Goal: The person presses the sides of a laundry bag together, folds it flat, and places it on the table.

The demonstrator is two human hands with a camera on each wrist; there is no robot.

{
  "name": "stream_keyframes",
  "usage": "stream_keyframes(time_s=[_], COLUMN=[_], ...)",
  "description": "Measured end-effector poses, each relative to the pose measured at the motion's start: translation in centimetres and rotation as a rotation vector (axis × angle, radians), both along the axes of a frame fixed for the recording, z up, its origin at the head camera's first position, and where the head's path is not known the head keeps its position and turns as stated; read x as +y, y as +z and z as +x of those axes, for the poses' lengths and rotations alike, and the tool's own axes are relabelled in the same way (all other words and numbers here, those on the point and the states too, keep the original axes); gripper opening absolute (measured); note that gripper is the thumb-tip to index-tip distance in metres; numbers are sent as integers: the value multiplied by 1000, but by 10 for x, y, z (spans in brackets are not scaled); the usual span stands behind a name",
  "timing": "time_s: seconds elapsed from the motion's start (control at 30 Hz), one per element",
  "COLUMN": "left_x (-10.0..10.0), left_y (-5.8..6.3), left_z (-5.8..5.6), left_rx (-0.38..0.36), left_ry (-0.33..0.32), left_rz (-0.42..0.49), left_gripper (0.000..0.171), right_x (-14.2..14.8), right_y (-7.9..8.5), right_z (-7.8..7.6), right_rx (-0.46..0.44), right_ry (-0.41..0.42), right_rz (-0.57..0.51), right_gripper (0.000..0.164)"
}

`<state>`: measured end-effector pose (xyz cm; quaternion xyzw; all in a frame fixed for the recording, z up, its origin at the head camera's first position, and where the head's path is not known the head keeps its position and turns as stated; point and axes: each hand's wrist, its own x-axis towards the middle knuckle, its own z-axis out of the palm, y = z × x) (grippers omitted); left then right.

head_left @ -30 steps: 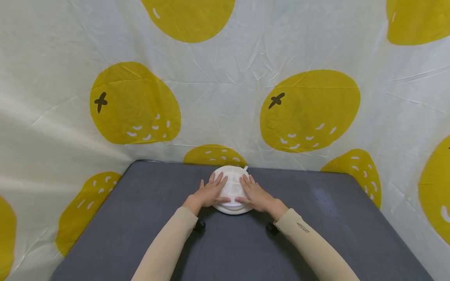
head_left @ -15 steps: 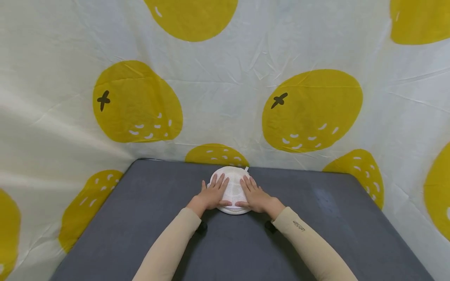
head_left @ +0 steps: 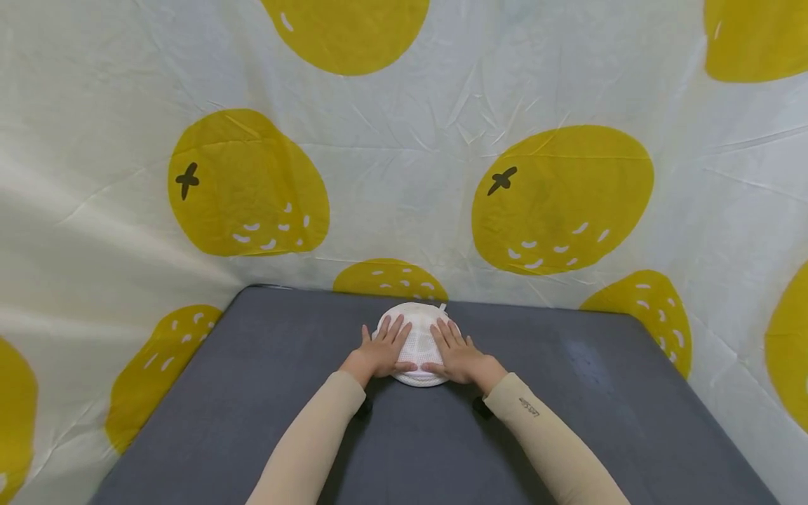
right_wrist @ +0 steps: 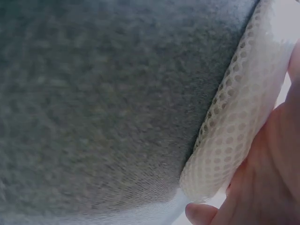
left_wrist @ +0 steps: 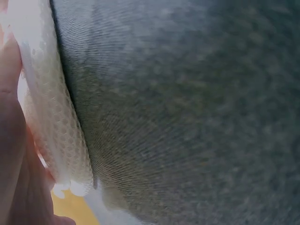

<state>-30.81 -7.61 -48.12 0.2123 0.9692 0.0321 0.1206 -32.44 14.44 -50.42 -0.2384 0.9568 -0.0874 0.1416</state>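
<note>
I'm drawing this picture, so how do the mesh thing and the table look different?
The mesh thing is white, but the table is dark grey. The mesh thing is small and rounded; the table is much bigger, with long, straight edges. The mesh thing has little holes, while the table shows none.

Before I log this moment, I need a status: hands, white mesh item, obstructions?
Left hand and right hand on white mesh item. Item flat on gray table. Nothing visibly in the way.
</note>
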Motion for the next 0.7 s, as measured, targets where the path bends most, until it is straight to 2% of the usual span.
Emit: stream_keyframes(time_s=[0.33,0.5,0.7], left_x=[1,2,2], left_y=[-1,-3,-4], left_z=[-1,1,-3], left_rx=[-24,-25,-13], left_ry=[10,11,1], left_rz=[16,0,-12], left_gripper=[91,92,92], right_x=[0,0,-1], right_y=[-4,-4,0], right_z=[-3,-2,-2], right_rx=[-13,-6,17], right_ry=[-21,-6,-10], right_rz=[27,31,37], right_gripper=[93,92,92])
